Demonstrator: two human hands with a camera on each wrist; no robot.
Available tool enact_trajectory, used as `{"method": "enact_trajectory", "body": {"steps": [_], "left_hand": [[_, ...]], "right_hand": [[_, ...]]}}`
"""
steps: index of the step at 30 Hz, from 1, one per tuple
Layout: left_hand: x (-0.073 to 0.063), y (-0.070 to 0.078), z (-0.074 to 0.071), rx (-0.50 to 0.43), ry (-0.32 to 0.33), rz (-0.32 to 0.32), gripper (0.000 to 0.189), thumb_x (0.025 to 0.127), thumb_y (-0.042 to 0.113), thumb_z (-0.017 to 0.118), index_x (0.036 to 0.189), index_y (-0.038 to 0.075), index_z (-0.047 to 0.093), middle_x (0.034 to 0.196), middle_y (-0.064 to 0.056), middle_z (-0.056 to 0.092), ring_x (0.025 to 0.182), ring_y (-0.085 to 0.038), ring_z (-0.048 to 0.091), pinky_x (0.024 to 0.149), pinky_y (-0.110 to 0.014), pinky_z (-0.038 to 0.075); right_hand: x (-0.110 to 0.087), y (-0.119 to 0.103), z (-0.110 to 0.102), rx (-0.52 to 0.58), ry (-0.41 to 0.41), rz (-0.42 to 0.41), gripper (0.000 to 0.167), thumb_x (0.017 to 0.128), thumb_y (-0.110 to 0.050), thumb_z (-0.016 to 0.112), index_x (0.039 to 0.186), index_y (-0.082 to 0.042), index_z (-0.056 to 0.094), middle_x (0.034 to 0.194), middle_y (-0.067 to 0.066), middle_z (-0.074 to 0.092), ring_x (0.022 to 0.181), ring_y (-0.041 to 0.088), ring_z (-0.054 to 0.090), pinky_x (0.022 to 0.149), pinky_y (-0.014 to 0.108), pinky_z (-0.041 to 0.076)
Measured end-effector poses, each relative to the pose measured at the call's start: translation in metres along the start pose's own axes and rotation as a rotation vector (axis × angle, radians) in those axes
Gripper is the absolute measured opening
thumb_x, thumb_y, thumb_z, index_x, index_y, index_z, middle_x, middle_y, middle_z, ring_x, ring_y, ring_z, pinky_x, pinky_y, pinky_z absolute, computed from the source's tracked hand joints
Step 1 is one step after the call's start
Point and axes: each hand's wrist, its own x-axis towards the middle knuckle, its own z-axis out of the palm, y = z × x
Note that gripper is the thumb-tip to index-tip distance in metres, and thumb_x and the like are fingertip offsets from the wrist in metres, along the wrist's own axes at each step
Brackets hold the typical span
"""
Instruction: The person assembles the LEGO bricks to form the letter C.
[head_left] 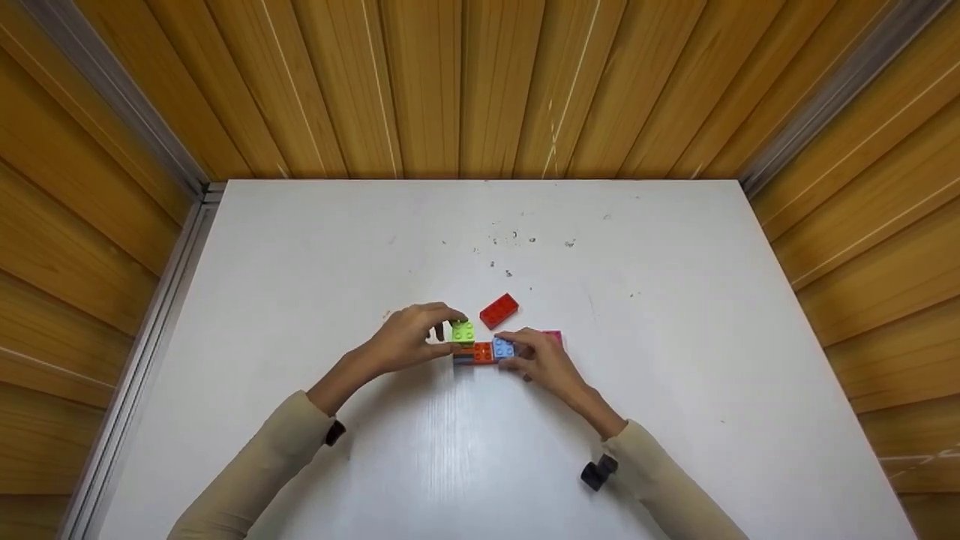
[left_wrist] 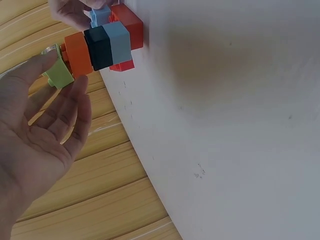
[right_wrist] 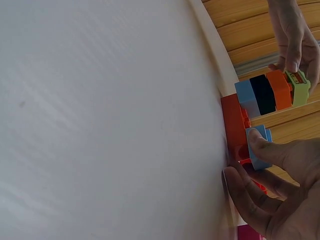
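Note:
My left hand (head_left: pixel 412 337) pinches a lime green toy building brick (head_left: pixel 463 331) between thumb and fingers. It sits slightly tilted at the top of a stack, above an orange brick (left_wrist: pixel 78 54), a black brick (left_wrist: pixel 98 48) and a pale blue brick (left_wrist: pixel 120 41). That stack stands on one end of a long red-orange brick (right_wrist: pixel 233 120). At the other end, my right hand (head_left: pixel 547 364) grips a light blue brick (right_wrist: pixel 257 150) between thumb and fingers. Whether this blue brick is fully seated on the studs, I cannot tell.
Just behind the stack lies a loose red brick (head_left: pixel 499 310). A pink brick (head_left: pixel 553 335) shows partly behind the right hand. Everything rests on a white table (head_left: pixel 337 247), its surface marked with small dark scuffs, with wood-look panels (head_left: pixel 420 90) around it.

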Motion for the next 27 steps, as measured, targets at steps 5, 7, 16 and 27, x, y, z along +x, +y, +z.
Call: {"method": "enact_trajectory", "body": {"steps": [5, 7, 16, 27], "left_hand": [[-0.001, 0.004, 0.004, 0.059, 0.063, 0.022, 0.037, 0.089, 0.025, 0.080, 0.123, 0.012, 0.073, 0.107, -0.003, 0.074, 0.083, -0.016, 0.070, 0.068, -0.026, 0.054], [-0.002, 0.005, 0.006, 0.062, 0.095, 0.031, 0.037, 0.088, 0.026, 0.082, 0.121, 0.012, 0.075, 0.103, -0.002, 0.074, 0.081, -0.015, 0.069, 0.066, -0.025, 0.053], [-0.003, 0.004, 0.010, 0.038, 0.135, 0.031, 0.038, 0.085, 0.023, 0.084, 0.120, 0.011, 0.076, 0.095, -0.008, 0.074, 0.071, -0.015, 0.069, 0.061, -0.021, 0.049], [-0.003, 0.005, 0.012, 0.137, 0.170, 0.045, 0.040, 0.084, 0.029, 0.085, 0.120, 0.014, 0.077, 0.096, -0.006, 0.075, 0.062, -0.009, 0.058, 0.058, -0.019, 0.043]], "right_hand": [[0.000, 0.002, 0.000, -0.001, 0.014, -0.040, 0.045, 0.084, -0.009, 0.082, 0.128, -0.011, 0.072, 0.098, 0.008, 0.069, 0.070, 0.011, 0.060, 0.058, 0.018, 0.053], [0.000, 0.002, 0.000, -0.001, 0.017, -0.051, 0.044, 0.084, -0.009, 0.082, 0.127, -0.011, 0.072, 0.096, 0.008, 0.069, 0.069, 0.011, 0.059, 0.057, 0.018, 0.053], [0.000, 0.002, 0.000, -0.006, 0.015, -0.007, 0.046, 0.085, -0.009, 0.081, 0.130, -0.013, 0.071, 0.104, 0.007, 0.070, 0.073, 0.011, 0.059, 0.060, 0.018, 0.053], [0.001, 0.000, 0.000, -0.009, 0.006, 0.005, 0.046, 0.085, -0.011, 0.081, 0.130, -0.013, 0.071, 0.103, 0.006, 0.069, 0.075, 0.011, 0.060, 0.061, 0.019, 0.053]]}}
